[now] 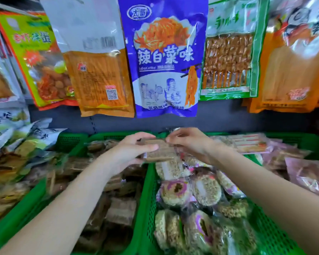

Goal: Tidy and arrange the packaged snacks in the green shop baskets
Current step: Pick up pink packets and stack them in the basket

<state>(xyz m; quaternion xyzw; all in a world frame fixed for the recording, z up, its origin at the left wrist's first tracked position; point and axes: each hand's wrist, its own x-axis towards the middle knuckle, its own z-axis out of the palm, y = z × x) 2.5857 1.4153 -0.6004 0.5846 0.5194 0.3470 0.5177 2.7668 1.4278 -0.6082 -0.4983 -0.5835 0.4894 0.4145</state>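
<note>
Head view — green baskets (145, 181) of wrapped snacks (191, 190) beneath hanging packets (166, 57).

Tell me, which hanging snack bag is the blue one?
The blue plastic bag with orange shreds pictured, hanging in the middle above the hands. Its neighbours are orange, green and white.

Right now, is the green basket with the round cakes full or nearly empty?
Full. The green basket is heaped with wrapped round cakes from front to back, and they hide its floor.
</note>
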